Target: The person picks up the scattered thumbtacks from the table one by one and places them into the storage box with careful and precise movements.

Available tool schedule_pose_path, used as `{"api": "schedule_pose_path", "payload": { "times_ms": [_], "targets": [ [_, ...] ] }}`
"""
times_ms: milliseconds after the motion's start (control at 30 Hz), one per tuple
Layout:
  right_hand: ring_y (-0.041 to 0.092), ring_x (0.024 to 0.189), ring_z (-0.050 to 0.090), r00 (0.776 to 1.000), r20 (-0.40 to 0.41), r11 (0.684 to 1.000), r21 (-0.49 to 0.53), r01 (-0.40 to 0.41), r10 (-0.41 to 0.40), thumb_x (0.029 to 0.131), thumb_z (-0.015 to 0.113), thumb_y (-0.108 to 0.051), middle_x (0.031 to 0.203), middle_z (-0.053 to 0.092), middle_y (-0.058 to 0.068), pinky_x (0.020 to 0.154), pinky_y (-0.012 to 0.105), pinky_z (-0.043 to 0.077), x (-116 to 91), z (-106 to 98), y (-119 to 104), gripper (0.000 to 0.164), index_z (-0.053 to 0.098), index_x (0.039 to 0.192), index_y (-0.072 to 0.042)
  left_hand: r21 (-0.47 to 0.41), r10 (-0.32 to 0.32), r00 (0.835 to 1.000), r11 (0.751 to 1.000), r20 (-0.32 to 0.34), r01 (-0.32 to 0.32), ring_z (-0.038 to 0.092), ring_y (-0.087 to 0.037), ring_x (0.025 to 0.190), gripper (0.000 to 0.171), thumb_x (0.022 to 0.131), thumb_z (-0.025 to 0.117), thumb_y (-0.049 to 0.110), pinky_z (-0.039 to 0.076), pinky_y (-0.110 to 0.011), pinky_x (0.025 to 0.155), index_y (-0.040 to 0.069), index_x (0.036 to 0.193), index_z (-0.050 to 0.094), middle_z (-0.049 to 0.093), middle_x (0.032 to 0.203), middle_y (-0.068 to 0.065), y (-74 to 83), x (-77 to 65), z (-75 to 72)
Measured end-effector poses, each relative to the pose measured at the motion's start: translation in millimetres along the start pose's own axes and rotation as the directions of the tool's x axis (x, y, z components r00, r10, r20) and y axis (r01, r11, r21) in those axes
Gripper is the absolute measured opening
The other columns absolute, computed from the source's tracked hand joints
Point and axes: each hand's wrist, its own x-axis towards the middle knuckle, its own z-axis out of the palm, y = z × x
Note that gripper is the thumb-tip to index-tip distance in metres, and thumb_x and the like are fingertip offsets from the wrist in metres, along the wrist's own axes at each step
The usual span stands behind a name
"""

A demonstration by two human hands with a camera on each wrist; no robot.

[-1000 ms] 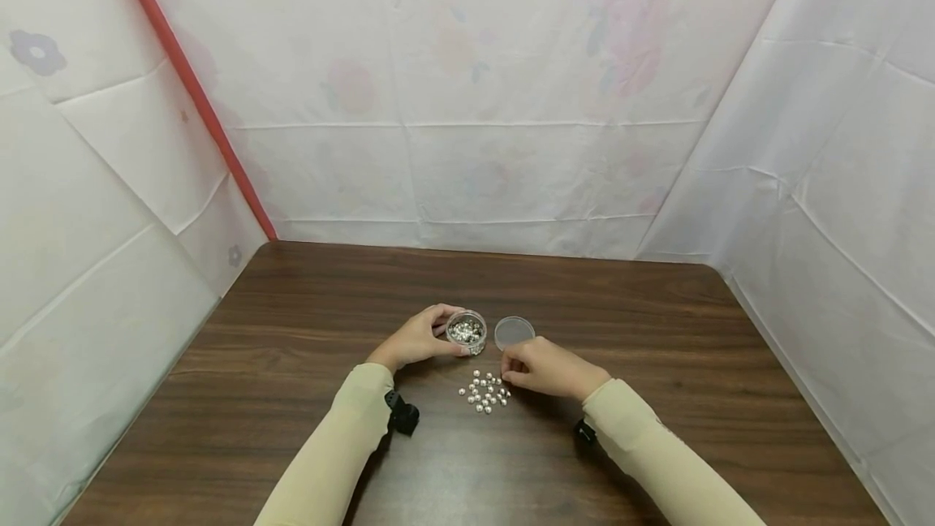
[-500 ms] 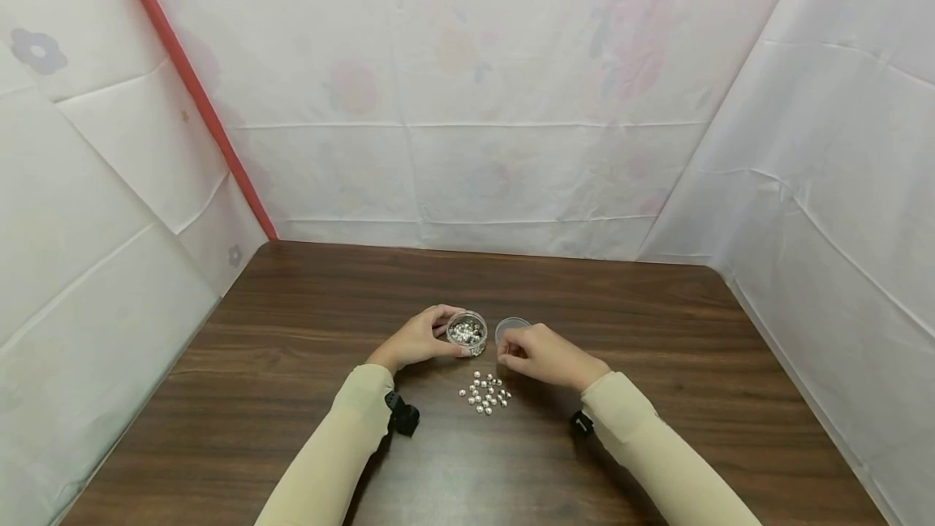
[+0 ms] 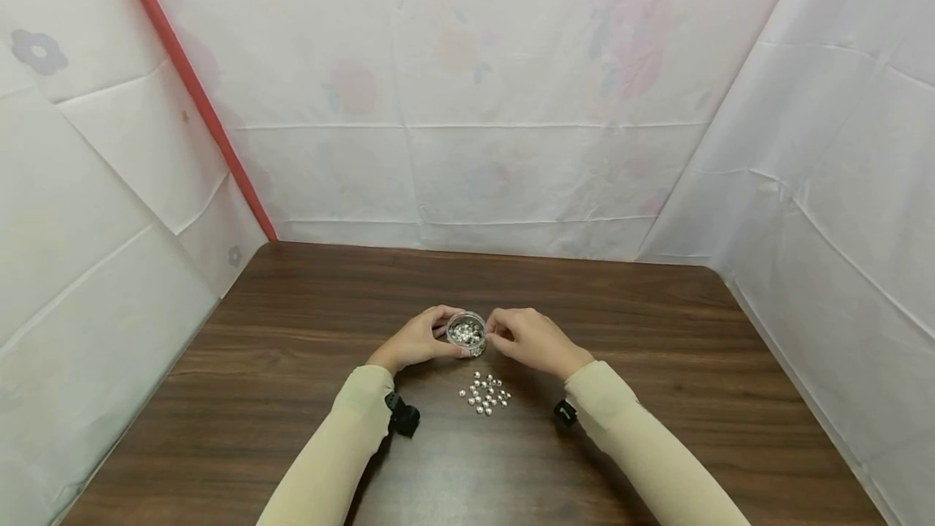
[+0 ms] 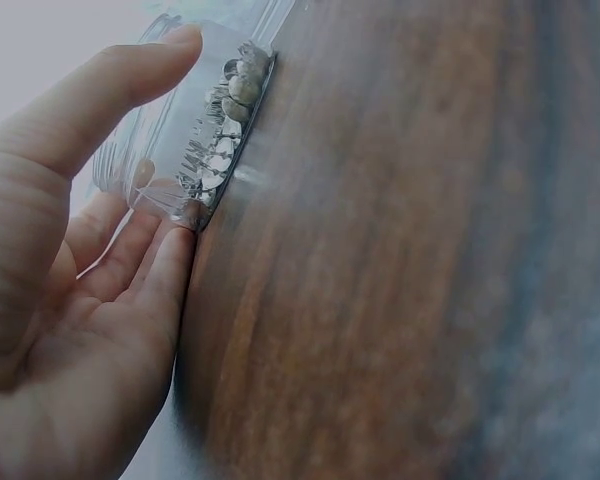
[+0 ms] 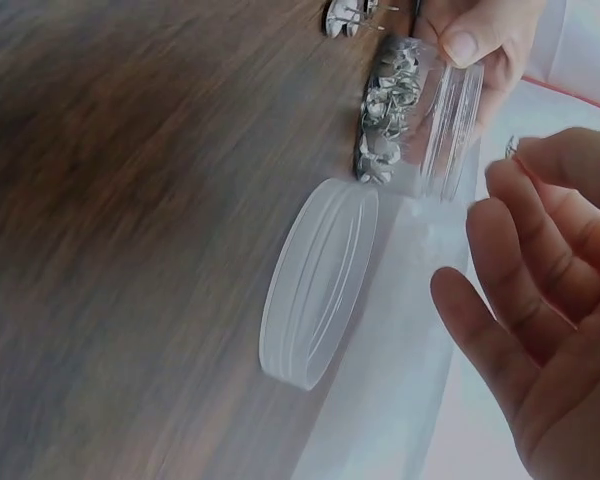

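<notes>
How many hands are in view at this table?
2: the left hand grips the clear jar; the right hand pinches a small metal pin near the jar's rim.

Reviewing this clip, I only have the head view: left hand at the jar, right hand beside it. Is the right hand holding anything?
Observer: Yes. In the right wrist view, the right hand pinches a small metal piece.
Operator: Is anything hidden behind that hand?
Observer: Yes, a pale lid lies on the table, beside the jar.
Operator: How do the loose pieces look up close?
Observer: The loose pieces in the right wrist view have thin prongs.
</notes>
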Motion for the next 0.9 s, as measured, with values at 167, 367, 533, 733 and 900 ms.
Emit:
{"api": "schedule_pose_path", "payload": {
  "times_ms": [167,367,533,733,900],
  "targets": [
    [-0.003,0.068,0.053,0.999,-0.004,0.999,-0.02,-0.042,0.041,0.091,0.06,-0.027,0.082,0.063,-0.014,0.057,0.022,0.051,6,2,-5,0.005,0.063,0.092,-0.022,0.007,0.0,1.0,1.0,0.001,0.0,0.042,-0.029,0.123,0.068,0.076,0.078,0.017,0.041,-0.046,0.103,0.003,0.133,0.044,0.045,0.133,-0.021,0.8,-0.8,1.3],
    [-0.001,0.061,0.052,0.996,-0.005,0.996,-0.016,-0.086,0.086,0.092,0.059,-0.027,0.079,0.063,-0.013,0.052,0.023,0.05,14,5,-7,0.005,0.062,0.091,-0.024,0.003,-0.025,1.0,1.0,-0.001,0.025,0.041,-0.027,0.124,0.069,0.076,0.078,0.019,0.042,-0.044,0.103,0.005,0.135,0.044,0.044,0.134,-0.018,0.7,-1.8,1.8],
    [0.0,0.058,0.052,0.994,0.012,0.994,-0.015,-0.111,0.111,0.092,0.058,-0.027,0.077,0.063,-0.012,0.05,0.024,0.049,19,8,-5,0.006,0.063,0.092,-0.023,0.006,-0.023,1.0,1.0,-0.004,0.023,0.04,-0.028,0.125,0.068,0.077,0.077,0.018,0.04,-0.045,0.105,0.006,0.135,0.044,0.043,0.135,-0.017,1.4,-1.3,1.3],
    [0.001,0.058,0.052,0.991,0.03,0.991,-0.027,-0.13,0.131,0.093,0.056,-0.028,0.077,0.062,-0.012,0.05,0.023,0.049,24,11,-1,0.01,0.064,0.093,-0.022,-0.005,-0.026,0.999,1.0,-0.027,0.026,0.042,-0.024,0.124,0.067,0.075,0.079,0.02,0.04,-0.045,0.105,0.01,0.133,0.046,0.044,0.135,-0.014,-12.1,6.0,2.5],
    [0.001,0.059,0.052,0.988,0.046,0.988,-0.044,-0.149,0.151,0.093,0.055,-0.029,0.078,0.062,-0.013,0.051,0.024,0.05,25,12,0,0.009,0.063,0.093,-0.024,0.011,-0.034,0.998,0.999,-0.057,0.034,0.043,-0.016,0.121,0.067,0.072,0.081,0.028,0.042,-0.04,0.103,0.021,0.129,0.049,0.046,0.132,-0.002,-28.8,13.4,3.9]
  ]
}}
